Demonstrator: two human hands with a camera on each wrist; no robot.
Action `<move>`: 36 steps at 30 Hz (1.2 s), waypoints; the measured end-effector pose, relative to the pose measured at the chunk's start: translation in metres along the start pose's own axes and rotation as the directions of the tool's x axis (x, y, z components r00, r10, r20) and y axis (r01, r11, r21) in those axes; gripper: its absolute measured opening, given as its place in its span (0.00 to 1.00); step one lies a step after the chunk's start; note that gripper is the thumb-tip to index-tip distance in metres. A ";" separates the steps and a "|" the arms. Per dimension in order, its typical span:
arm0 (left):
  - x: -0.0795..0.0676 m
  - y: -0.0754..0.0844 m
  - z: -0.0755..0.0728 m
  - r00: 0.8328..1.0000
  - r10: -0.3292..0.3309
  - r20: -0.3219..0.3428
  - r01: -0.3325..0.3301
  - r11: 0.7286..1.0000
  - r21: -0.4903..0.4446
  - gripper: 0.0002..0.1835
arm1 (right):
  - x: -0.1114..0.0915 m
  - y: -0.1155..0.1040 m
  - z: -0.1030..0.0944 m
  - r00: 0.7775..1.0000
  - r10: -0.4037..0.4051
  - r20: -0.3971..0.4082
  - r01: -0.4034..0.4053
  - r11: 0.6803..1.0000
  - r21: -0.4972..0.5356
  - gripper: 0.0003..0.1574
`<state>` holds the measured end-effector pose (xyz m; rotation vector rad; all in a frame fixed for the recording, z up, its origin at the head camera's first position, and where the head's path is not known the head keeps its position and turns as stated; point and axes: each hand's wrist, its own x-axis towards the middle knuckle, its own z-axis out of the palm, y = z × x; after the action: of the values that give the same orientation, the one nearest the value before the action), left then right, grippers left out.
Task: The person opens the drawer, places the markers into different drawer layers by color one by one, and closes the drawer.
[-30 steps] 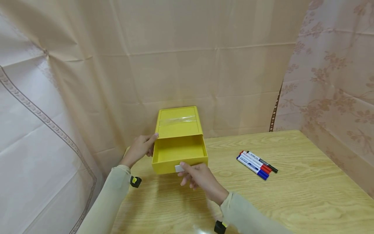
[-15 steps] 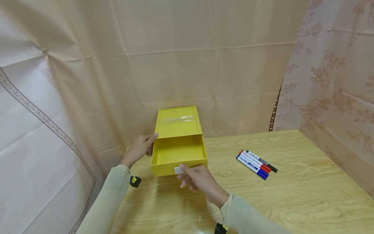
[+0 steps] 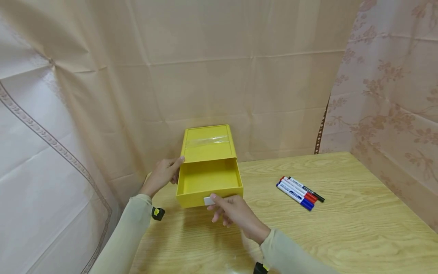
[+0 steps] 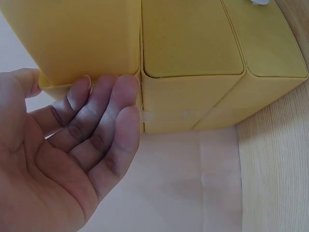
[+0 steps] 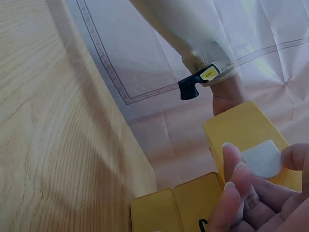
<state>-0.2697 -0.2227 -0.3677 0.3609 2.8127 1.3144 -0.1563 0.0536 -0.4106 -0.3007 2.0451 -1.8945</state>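
A yellow drawer cabinet (image 3: 208, 153) stands against the back curtain, clear tape across its top. Its top drawer (image 3: 208, 198) is pulled well out, and nothing lies on the visible part of its floor. My left hand (image 3: 161, 176) grips the cabinet's front left edge, thumb at the top; in the left wrist view its bent fingers (image 4: 126, 89) touch the side. With thumb and fingers, my right hand (image 3: 237, 214) pinches the white pull tab (image 5: 264, 159) on the drawer front. Lower drawers (image 5: 197, 193) of the stack are closed.
Several markers lie side by side on the wooden table (image 3: 342, 236), right of the cabinet: a blue-capped marker (image 3: 295, 196), red-capped ones (image 3: 310, 198) and a black-capped marker (image 3: 315, 194). Curtains (image 3: 219, 83) hang behind and at both sides.
The top drawer has slid slightly further out toward me, with my right hand on its tab. My left hand keeps its grip on the cabinet; the markers have not moved.
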 end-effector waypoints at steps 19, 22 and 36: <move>-0.005 -0.005 -0.004 1.000 0.011 -0.005 -0.011 1.000 0.004 0.36 | -0.010 0.027 -0.060 0.986 -0.003 0.167 0.041 0.973 -0.225 0.17; -0.004 -0.003 -0.005 1.000 0.001 -0.004 -0.001 1.000 -0.004 0.36 | -0.010 0.030 -0.076 0.990 0.017 0.141 0.018 0.970 -0.243 0.16; 0.000 0.000 0.001 1.000 0.012 0.000 -0.012 0.999 -0.033 0.36 | -0.034 0.060 -0.167 0.992 0.086 -0.094 -0.112 0.942 -0.316 0.23</move>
<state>-0.2697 -0.2224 -0.3686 0.3780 2.7891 1.3609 -0.1847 0.2257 -0.4573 -0.1976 2.3746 -1.5335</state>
